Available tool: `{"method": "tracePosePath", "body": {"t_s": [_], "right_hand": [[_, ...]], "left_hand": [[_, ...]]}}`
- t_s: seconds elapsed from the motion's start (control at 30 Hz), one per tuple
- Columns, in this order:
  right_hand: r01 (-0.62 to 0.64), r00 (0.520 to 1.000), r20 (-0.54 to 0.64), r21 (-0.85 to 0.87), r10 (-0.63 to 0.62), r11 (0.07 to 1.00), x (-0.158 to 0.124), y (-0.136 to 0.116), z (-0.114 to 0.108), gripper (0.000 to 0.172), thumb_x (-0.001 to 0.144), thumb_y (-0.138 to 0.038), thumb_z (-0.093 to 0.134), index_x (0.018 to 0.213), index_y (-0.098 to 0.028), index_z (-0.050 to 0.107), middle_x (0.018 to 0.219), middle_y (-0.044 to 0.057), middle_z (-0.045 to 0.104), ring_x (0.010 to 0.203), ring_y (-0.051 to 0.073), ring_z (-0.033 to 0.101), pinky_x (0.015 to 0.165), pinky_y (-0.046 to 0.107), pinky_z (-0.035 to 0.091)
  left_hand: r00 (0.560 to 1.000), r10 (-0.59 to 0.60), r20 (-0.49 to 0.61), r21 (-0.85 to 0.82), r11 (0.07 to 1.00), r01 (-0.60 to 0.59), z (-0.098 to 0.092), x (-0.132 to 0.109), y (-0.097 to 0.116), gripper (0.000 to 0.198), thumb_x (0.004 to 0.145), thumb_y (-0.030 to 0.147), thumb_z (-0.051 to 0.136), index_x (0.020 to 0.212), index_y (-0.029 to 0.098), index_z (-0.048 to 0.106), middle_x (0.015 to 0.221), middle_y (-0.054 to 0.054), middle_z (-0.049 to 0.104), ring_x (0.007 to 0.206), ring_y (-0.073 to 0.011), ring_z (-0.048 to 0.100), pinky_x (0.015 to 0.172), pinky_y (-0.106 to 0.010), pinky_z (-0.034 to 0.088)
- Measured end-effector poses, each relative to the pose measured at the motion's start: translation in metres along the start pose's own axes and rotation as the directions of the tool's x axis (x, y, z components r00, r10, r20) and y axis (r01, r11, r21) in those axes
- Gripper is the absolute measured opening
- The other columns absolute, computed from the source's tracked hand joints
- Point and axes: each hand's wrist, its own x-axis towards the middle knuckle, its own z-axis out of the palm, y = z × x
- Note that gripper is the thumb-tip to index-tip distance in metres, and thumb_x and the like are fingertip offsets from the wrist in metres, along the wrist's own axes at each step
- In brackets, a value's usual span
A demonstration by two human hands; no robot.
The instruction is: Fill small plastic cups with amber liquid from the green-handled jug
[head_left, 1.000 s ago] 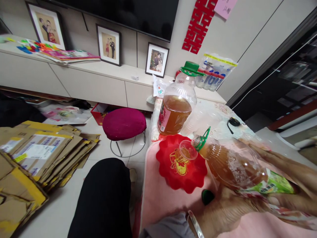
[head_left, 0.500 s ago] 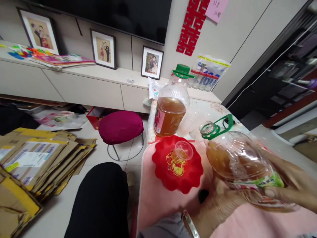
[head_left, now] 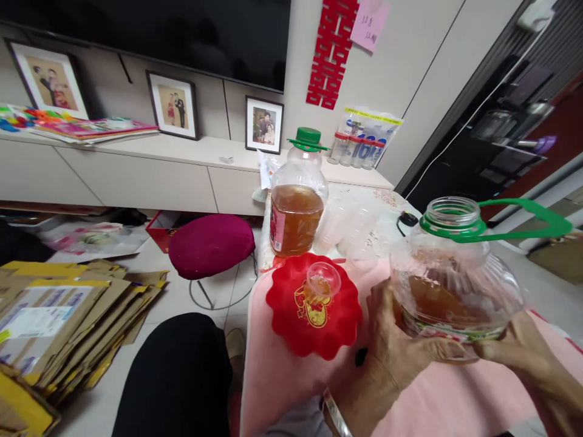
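Note:
Both my hands hold a large clear plastic jug of amber liquid, uncapped, with a green carry handle at its neck. My left hand, with a silver bracelet at the wrist, is closed round its near left side. On the right side my right hand grips the jug low down. The jug stands nearly upright; whether its base touches the table is hidden. To the left lies a red scalloped plate, bearing a small clear plastic cup with some amber liquid.
A second, green-capped jug stands behind the plate on the pink-covered table. Clear plastic cups lie beside it. A maroon stool and stacked flattened cardboard are at left. Lidded jars sit on the cabinet.
The open jug has gone from tilted toward the plate to nearly upright, its mouth now facing up. Both hands have turned with it. The view has shifted slightly right.

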Motion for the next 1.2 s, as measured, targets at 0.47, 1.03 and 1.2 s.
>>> {"method": "tracePosePath", "body": {"t_s": [0.47, 1.03, 1.2], "right_hand": [[0.097, 0.991, -0.12, 0.414, -0.051, 0.905, 0.001, 0.06, 0.033, 0.109, 0.046, -0.055, 0.101, 0.145, -0.027, 0.064, 0.135, 0.015, 0.072, 0.138, 0.05, 0.056, 0.114, 0.062, 0.051], [0.086, 0.993, -0.004, 0.688, -0.114, 0.72, -0.002, 0.08, 0.042, 0.094, 0.056, -0.048, 0.1, 0.142, -0.03, 0.065, 0.147, 0.009, 0.066, 0.145, 0.04, 0.051, 0.123, 0.057, 0.038], [0.103, 0.99, -0.003, 0.704, -0.142, 0.703, -0.003, 0.081, 0.046, 0.098, 0.062, -0.048, 0.098, 0.149, -0.029, 0.058, 0.148, 0.012, 0.065, 0.141, 0.039, 0.056, 0.122, 0.057, 0.038]], "left_hand": [[0.972, 0.234, 0.006, 0.486, 0.849, -0.207, -0.011, 0.005, -0.008, 0.115, 0.058, 0.059, 0.094, 0.156, 0.025, 0.044, 0.151, -0.015, 0.054, 0.141, -0.0316, 0.054, 0.119, -0.052, 0.052], [0.921, 0.371, 0.12, 0.677, 0.648, -0.349, -0.016, 0.003, -0.026, 0.095, 0.071, 0.056, 0.088, 0.15, 0.025, 0.045, 0.151, -0.015, 0.056, 0.144, -0.0327, 0.054, 0.122, -0.056, 0.049], [0.912, 0.377, 0.161, 0.666, 0.64, -0.382, -0.023, 0.004, -0.038, 0.091, 0.076, 0.048, 0.085, 0.154, 0.027, 0.043, 0.152, -0.013, 0.053, 0.144, -0.031, 0.052, 0.121, -0.053, 0.049]]}}
